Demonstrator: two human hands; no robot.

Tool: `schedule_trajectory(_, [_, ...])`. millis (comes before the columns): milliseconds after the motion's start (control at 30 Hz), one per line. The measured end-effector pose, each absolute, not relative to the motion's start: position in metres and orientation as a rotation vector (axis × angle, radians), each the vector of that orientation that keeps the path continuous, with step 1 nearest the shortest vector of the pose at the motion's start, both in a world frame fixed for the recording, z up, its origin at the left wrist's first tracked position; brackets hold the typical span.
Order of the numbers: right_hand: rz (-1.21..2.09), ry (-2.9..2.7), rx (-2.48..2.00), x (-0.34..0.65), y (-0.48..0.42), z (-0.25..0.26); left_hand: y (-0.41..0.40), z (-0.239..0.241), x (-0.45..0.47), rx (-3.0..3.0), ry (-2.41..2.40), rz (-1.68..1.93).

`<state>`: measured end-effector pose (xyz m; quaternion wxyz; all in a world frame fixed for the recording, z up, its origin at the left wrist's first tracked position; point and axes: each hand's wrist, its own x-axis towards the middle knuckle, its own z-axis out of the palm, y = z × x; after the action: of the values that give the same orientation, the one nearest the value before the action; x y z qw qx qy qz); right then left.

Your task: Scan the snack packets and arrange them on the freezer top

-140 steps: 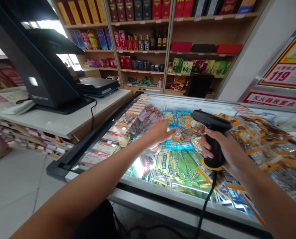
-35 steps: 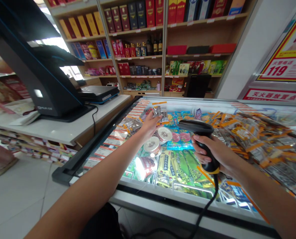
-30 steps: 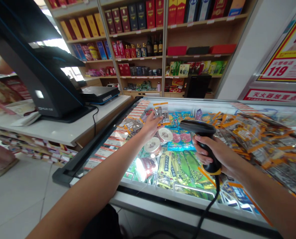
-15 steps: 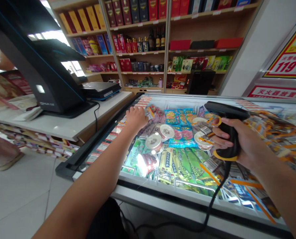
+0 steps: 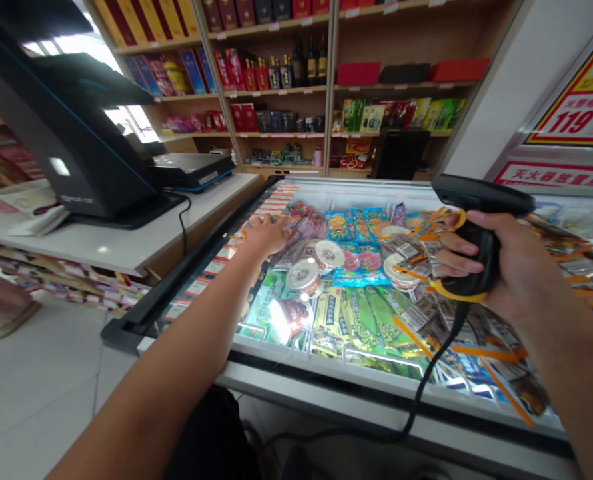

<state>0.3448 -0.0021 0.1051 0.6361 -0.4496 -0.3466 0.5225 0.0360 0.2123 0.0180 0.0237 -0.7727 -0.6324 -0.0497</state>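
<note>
My right hand is wrapped around the grip of a black and yellow barcode scanner, held above the glass-topped freezer. A black cable hangs from its handle. My left hand reaches over the freezer's left part, its fingers closed on a small packet with an orange strip, mostly hidden by the hand. Brown packets with orange strips lie heaped under and right of the scanner. Through the glass show round ice cream tubs, green ice cream packs and blue packs.
At left a counter carries a black checkout terminal and a weighing scale. Shelves with boxes and bottles stand behind the freezer. A red and white sign is on the right wall. Another person's leg shows far left.
My right hand has moved right and slightly up with the scanner. My left hand has shifted a little left with the orange-strip packet. The head view has tilted slightly downward.
</note>
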Motion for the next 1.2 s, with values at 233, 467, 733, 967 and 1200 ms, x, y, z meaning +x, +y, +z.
schedule_trajectory(233, [1.178,-0.756,-0.936,0.355,-0.005,0.113,0.222,0.025,0.021,-2.326,-1.944,-0.056])
schedule_trajectory(467, [1.193,-0.755,-0.930,0.355,-0.004,0.113,0.210,0.061,0.006,-2.478,-2.000,0.302])
schedule_trajectory(733, [1.237,-0.725,-0.895,0.359,-0.005,0.115,0.168,0.035,-0.033,-2.675,-1.833,0.059])
schedule_trajectory(967, [1.293,-0.693,-0.854,0.359,-0.009,0.116,0.128,0.006,-0.097,-2.715,-1.587,-0.197])
schedule_trajectory(1200, [1.282,-0.682,-0.851,0.359,-0.010,0.116,0.150,-0.004,-0.123,-2.808,-1.448,-0.485])
